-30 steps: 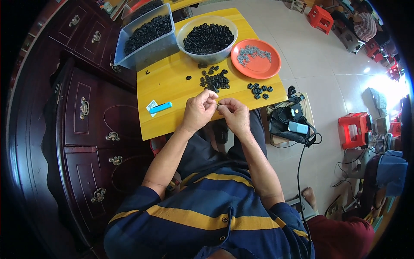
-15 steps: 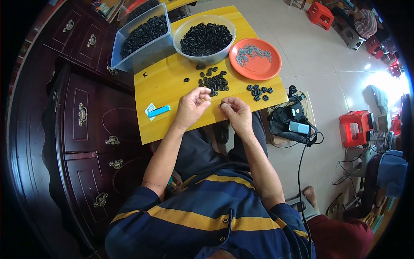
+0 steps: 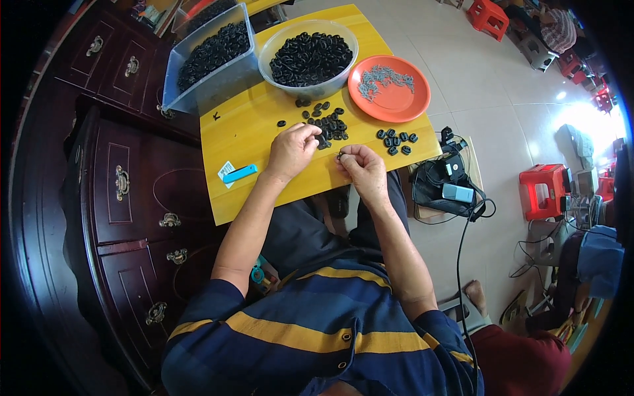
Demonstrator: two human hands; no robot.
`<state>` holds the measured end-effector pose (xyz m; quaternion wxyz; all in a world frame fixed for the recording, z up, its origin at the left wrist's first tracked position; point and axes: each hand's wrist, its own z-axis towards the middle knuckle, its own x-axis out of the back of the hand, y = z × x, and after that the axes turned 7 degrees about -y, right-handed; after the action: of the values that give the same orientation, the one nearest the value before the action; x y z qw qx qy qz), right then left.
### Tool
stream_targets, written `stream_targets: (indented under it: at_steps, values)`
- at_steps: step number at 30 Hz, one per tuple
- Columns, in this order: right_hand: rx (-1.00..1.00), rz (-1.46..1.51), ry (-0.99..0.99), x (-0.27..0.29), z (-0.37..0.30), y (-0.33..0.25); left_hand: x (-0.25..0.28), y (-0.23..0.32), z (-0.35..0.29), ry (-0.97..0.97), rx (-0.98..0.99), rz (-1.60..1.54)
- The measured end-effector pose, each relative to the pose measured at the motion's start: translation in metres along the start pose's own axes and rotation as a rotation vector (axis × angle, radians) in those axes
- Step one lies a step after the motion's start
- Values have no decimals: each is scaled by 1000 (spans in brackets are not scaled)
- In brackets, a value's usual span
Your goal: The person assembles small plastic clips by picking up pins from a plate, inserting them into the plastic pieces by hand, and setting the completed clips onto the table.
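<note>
My left hand (image 3: 290, 153) reaches to the near edge of a loose pile of small black oval plastic pieces (image 3: 331, 123). Its thumb and fingers are drawn together at the pile, and what is between them is hidden. Close by on the right, over the table's near edge, my right hand (image 3: 365, 173) pinches a small black piece (image 3: 341, 156) between thumb and forefinger; only a bit of it shows. To the right lies a separate small group of black pieces (image 3: 393, 138). Beyond it rests an orange plate (image 3: 413, 105) with small grey metal-looking parts (image 3: 382, 80).
On the yellow table (image 3: 264, 198), a clear round bowl (image 3: 267, 69) and a rectangular tub (image 3: 218, 92) hold many black pieces. A blue-handled tool (image 3: 240, 173) lies on a white card at left. Dark cabinets stand left; a black bag (image 3: 429, 185) with cables sits at right.
My left hand has come down toward the near edge of the pile, and its fingers have closed in. The right hand keeps its pinch almost in place. The view has shifted slightly.
</note>
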<state>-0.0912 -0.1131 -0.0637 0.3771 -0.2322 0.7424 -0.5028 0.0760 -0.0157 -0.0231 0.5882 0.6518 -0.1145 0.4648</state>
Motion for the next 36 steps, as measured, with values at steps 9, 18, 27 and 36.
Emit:
stream_targets:
  at_steps: [9, 18, 27, 36]
  values:
    - [6, -18, -19, 0, 2, 2, -3, -1, 4, -52, -58, 125]
    - [18, -30, -17, 1, 3, 4, 1, 3, 9, -89, -79, 228]
    - [19, -4, -17, 0, 2, 1, 3, 5, 3, -41, -140, 110]
    - [-31, 118, -80, -4, -8, -11, -9, 11, -24, -31, -27, -610]
